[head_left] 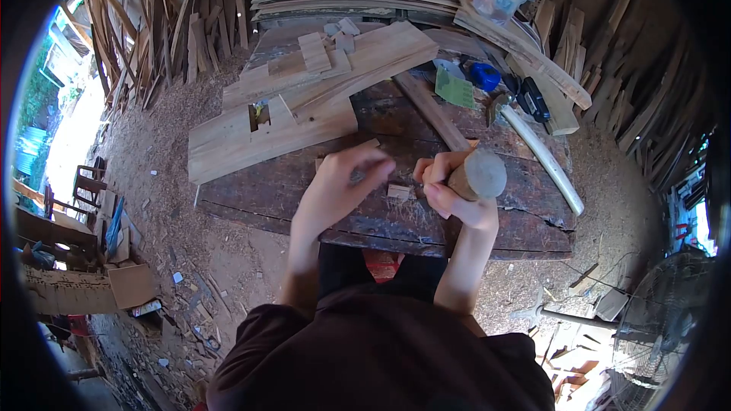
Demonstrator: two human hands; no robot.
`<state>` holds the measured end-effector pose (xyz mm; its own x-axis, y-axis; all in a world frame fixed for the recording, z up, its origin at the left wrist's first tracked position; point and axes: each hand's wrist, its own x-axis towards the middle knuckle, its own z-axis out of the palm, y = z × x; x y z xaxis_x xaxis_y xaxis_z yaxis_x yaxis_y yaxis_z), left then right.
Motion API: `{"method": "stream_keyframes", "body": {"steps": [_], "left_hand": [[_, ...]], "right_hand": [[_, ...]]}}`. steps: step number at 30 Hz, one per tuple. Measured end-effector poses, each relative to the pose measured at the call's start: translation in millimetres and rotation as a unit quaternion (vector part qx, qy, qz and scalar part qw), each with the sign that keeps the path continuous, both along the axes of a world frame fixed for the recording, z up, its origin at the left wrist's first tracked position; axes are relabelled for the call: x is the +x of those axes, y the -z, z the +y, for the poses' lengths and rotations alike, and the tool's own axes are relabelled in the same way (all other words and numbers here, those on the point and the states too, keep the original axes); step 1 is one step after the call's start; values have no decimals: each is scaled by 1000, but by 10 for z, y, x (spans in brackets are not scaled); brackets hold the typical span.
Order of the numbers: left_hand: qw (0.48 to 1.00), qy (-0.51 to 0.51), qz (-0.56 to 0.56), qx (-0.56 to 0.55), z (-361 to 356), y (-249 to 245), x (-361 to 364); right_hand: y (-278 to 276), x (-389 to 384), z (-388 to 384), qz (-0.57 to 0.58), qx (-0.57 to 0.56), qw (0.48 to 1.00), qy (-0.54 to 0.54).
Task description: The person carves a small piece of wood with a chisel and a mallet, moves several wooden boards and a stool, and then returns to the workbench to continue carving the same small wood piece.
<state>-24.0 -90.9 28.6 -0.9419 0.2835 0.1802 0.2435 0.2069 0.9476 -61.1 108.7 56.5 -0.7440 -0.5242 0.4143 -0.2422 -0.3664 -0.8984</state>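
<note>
My right hand (461, 190) is wrapped round a thick wooden cylinder (485, 173), whose round pale end faces up toward the camera. My left hand (343, 183) is over the front part of the dark wooden bench (251, 194), its thumb and fingers curved and apart, with nothing visible between them. Between the two hands a small light wood block (399, 192) lies on the bench. A narrow piece of wood (365, 144) is just behind my left hand. Beyond my right hand a long wooden strip (434, 114) lies on the bench.
Planks (270, 141) cover the bench's left and back, one with a rectangular hole. Small offcuts (314, 52) lie on them. At the right are a hammer (541, 156), a blue tape measure (484, 76), green paper (454, 88) and a black tool (533, 99). A fan (662, 320) stands lower right.
</note>
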Motion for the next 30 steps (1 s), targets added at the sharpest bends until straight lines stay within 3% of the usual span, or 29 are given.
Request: {"method": "stream_keyframes", "body": {"steps": [2,7,9,12,14,18,20,22,25,30], "left_hand": [[970,-149,134,-136,98,127,-128],[963,-79,163,-199,175,497,80],[969,-87,149,-177,164,594,192],[968,-102,155,-168,188,563,272],[966,-111,158,-172,271,558,346],[964,-125,177,-151,340,571,345],[987,-127,92,-34,332,593,359],[987,-132,90,-36,326,560,370],[984,-118,135,-16,307,610,356],[971,-106,211,-32,271,659,304]], "right_hand": [[52,-31,36,-37,-18,999,-27],[148,-35,198,-1,-48,999,-16],[127,88,320,74,45,995,55],[31,357,279,47,-9,997,54],[116,479,406,93,42,992,69],[324,617,574,105,14,990,98],[479,663,620,41,-108,983,142],[451,645,642,42,-109,982,145],[354,607,579,26,-162,979,124],[199,448,366,93,-143,983,72]]}}
